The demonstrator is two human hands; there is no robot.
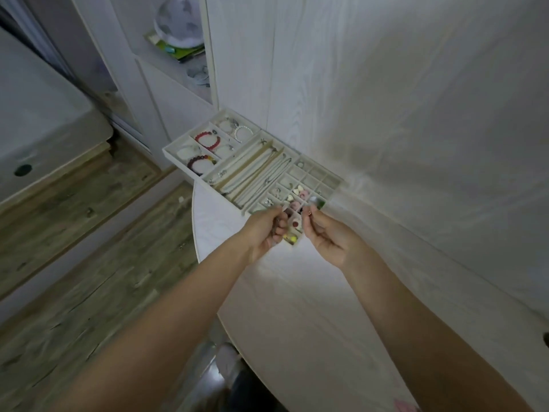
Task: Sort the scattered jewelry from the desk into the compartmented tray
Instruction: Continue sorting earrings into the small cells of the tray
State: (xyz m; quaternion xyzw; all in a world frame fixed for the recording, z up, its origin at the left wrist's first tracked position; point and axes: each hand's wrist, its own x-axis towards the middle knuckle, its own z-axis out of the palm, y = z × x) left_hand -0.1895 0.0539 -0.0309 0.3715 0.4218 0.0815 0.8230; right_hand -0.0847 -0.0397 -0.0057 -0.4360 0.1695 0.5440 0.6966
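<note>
A cream compartmented tray (170, 150) lies on the white desk (297, 292), its far end past the desk's left edge. Bead bracelets, among them a red one (208, 140), fill its far section. Chains (255, 171) lie on the padded middle strip. Small earrings (300, 192) sit in the near grid of little cells. My left hand (264, 230) hovers over the tray's near corner, fingers curled around something small that I cannot make out. My right hand (329, 236) is beside it, pinching a tiny reddish piece (309, 213) between thumb and forefinger.
A white wall panel (416, 114) rises right behind the tray. A shelf niche at the upper left holds a round pale object (178, 22) and booklets. Wooden floor (74, 248) lies to the left below the desk edge. A white cabinet (35, 120) stands at far left.
</note>
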